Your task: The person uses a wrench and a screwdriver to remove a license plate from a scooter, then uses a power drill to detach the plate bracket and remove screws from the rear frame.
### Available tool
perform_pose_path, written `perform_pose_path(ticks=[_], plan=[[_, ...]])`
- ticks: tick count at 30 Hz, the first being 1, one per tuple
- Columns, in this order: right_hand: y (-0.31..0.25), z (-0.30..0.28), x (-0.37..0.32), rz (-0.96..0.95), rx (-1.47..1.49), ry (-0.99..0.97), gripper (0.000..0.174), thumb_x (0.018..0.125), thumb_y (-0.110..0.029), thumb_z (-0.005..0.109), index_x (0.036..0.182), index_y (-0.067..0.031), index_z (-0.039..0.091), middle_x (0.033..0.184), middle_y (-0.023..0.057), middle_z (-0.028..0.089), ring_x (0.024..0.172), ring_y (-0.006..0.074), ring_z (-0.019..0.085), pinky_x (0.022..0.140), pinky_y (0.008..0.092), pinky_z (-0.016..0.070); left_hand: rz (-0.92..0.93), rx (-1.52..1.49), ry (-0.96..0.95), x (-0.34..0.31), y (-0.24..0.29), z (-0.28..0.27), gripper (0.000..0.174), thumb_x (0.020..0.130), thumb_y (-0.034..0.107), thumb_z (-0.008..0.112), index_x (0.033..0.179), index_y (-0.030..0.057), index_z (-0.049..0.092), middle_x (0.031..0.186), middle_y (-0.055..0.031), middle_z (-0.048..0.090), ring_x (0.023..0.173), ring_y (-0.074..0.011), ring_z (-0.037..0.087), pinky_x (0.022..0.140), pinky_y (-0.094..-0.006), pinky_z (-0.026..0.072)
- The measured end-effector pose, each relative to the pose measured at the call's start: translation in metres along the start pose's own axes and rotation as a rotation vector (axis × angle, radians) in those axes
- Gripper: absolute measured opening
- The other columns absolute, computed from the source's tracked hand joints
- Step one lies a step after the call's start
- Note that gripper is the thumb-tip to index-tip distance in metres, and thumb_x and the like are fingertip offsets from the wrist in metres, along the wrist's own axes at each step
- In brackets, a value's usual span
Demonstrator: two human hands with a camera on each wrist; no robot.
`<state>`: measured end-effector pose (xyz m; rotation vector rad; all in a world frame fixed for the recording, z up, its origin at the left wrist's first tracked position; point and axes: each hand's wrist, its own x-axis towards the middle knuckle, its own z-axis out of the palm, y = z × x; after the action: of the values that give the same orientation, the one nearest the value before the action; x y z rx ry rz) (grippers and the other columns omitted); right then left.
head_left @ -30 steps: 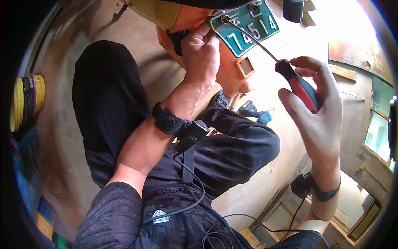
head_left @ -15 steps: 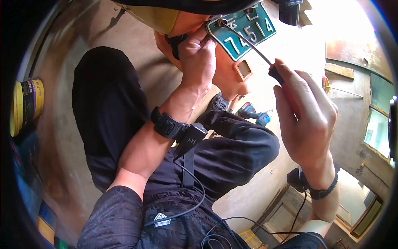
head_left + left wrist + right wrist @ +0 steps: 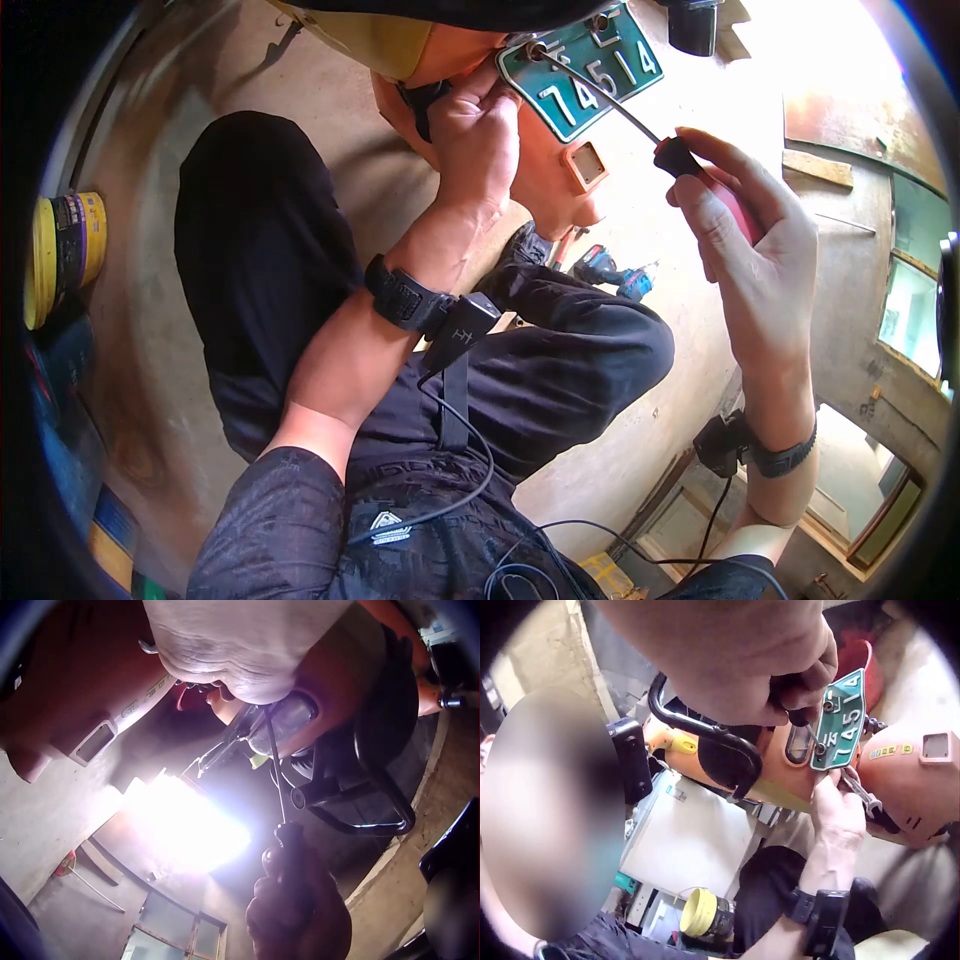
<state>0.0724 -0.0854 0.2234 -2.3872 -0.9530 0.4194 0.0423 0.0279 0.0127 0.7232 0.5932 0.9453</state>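
Observation:
A green license plate (image 3: 596,85) with raised white characters is at the top of the head view, against an orange vehicle body (image 3: 545,185). My right hand (image 3: 765,245) holds a red and black screwdriver (image 3: 678,158) by its handle, thumb and fingers around it. The long shaft slants to a round bolt head (image 3: 537,50) at the plate's corner. At that corner my left hand (image 3: 475,150) is tucked under the plate's edge, fingertips partly hidden. A silver open-end wrench (image 3: 870,801) sticks out from the left hand in the right wrist view.
A second bolt (image 3: 828,706) sits on the plate. A black tubular bar (image 3: 705,731) curves out near the right hand. On the floor lie a blue cordless drill (image 3: 615,272) and, farther left, a yellow bucket (image 3: 68,255). A cable (image 3: 640,545) trails from the wrist cameras.
The right hand turned over the screwdriver handle, fingers closing on it, then turned back with the thumb facing up. The view shifted slightly; the left hand stayed at the plate's corner.

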Motion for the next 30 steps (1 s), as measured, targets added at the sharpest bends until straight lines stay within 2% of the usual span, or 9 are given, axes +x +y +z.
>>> perform_pose_path(ticks=[3, 5, 10, 11, 16, 18, 20, 23, 30], plan=[[-0.006, -0.004, 0.001, 0.043, 0.024, -0.036, 0.031, 0.089, -0.014, 0.065, 0.115, 0.0045, 0.064, 0.099, 0.0124, 0.071, 0.092, 0.0131, 0.065, 0.086, 0.027, 0.0505, 0.001, -0.012, -0.038, 0.0, 0.001, -0.001, 0.032, 0.091, -0.005, 0.049, 0.117, -0.0003, 0.066, 0.107, -0.003, 0.07, 0.095, -0.0067, 0.06, 0.089, -0.021, 0.0452], [-0.004, -0.009, 0.005, -0.026, -0.128, -0.064, 0.036, 0.091, -0.018, 0.067, 0.123, -0.003, 0.064, 0.095, 0.0051, 0.067, 0.067, 0.0025, 0.054, 0.056, 0.016, 0.0412, 0.002, -0.018, -0.036, 0.001, -0.002, -0.002, 0.033, 0.091, -0.005, 0.048, 0.118, -0.0004, 0.065, 0.107, -0.0026, 0.069, 0.093, -0.0066, 0.06, 0.087, -0.0211, 0.0455], [-0.006, -0.012, 0.015, -0.139, -0.152, -0.076, 0.032, 0.091, -0.012, 0.065, 0.121, 0.0001, 0.064, 0.097, 0.0064, 0.067, 0.086, 0.0079, 0.06, 0.077, 0.0208, 0.0479, -0.07, -0.127, -0.048, -0.006, 0.004, 0.001, 0.036, 0.092, -0.002, 0.048, 0.125, 0.001, 0.061, 0.106, -0.0011, 0.068, 0.086, -0.0054, 0.058, 0.08, -0.0197, 0.0449], [-0.008, -0.013, 0.016, -0.125, -0.133, -0.095, 0.031, 0.091, -0.01, 0.065, 0.12, 0.001, 0.064, 0.098, 0.0067, 0.067, 0.091, 0.0095, 0.061, 0.083, 0.0224, 0.048, -0.106, -0.15, -0.022, -0.007, 0.007, 0.003, 0.031, 0.092, 0.0, 0.048, 0.12, 0.0019, 0.062, 0.099, -0.0001, 0.066, 0.082, -0.0052, 0.056, 0.075, -0.0197, 0.0441], [-0.009, -0.015, 0.02, -0.116, -0.137, -0.112, 0.031, 0.091, -0.01, 0.066, 0.12, -0.0001, 0.064, 0.099, 0.0067, 0.067, 0.091, 0.0087, 0.061, 0.081, 0.0213, 0.0483, -0.299, -0.329, -0.019, 0.003, -0.004, -0.009, 0.014, 0.091, 0.008, 0.051, 0.098, 0.0066, 0.063, 0.083, 0.0015, 0.059, 0.073, -0.0064, 0.05, 0.065, -0.0217, 0.0416], [-0.009, -0.017, 0.022, -0.112, -0.142, -0.127, 0.031, 0.091, -0.01, 0.066, 0.12, -0.0006, 0.064, 0.099, 0.0069, 0.067, 0.092, 0.0088, 0.062, 0.082, 0.0212, 0.0486, -0.449, -0.618, -0.018, 0.004, 0.003, -0.006, 0.006, 0.09, 0.01, 0.053, 0.088, 0.0102, 0.058, 0.076, 0.0016, 0.053, 0.068, -0.0086, 0.047, 0.062, -0.0244, 0.0406], [-0.009, -0.018, 0.022, -0.114, -0.184, -0.126, 0.032, 0.091, -0.01, 0.067, 0.121, -0.0016, 0.064, 0.1, 0.0071, 0.067, 0.092, 0.0093, 0.062, 0.082, 0.0214, 0.0491, -0.504, -0.699, -0.01, 0.011, 0.0, -0.007, 0.008, 0.09, 0.013, 0.057, 0.095, 0.0097, 0.062, 0.078, 0.0009, 0.055, 0.068, -0.0091, 0.048, 0.062, -0.0253, 0.0412], [-0.01, -0.019, 0.023, -0.104, -0.184, -0.128, 0.032, 0.091, -0.01, 0.066, 0.121, -0.0019, 0.064, 0.101, 0.0074, 0.067, 0.093, 0.0102, 0.063, 0.083, 0.022, 0.0497, -0.51, -0.763, -0.243, 0.021, -0.017, -0.011, 0.024, 0.087, 0.017, 0.065, 0.11, 0.01, 0.064, 0.092, 0.0, 0.063, 0.074, -0.0096, 0.052, 0.068, -0.0267, 0.0458], [-0.018, -0.018, 0.023, -0.136, -0.248, -0.131, 0.032, 0.091, -0.012, 0.067, 0.122, -0.0015, 0.064, 0.099, 0.0086, 0.068, 0.091, 0.0115, 0.064, 0.083, 0.023, 0.0503, -0.488, -0.757, -0.345, 0.029, -0.022, -0.021, 0.036, 0.088, 0.023, 0.067, 0.121, 0.0111, 0.061, 0.109, -0.0036, 0.065, 0.093, -0.0139, 0.061, 0.086, -0.0381, 0.0527]])
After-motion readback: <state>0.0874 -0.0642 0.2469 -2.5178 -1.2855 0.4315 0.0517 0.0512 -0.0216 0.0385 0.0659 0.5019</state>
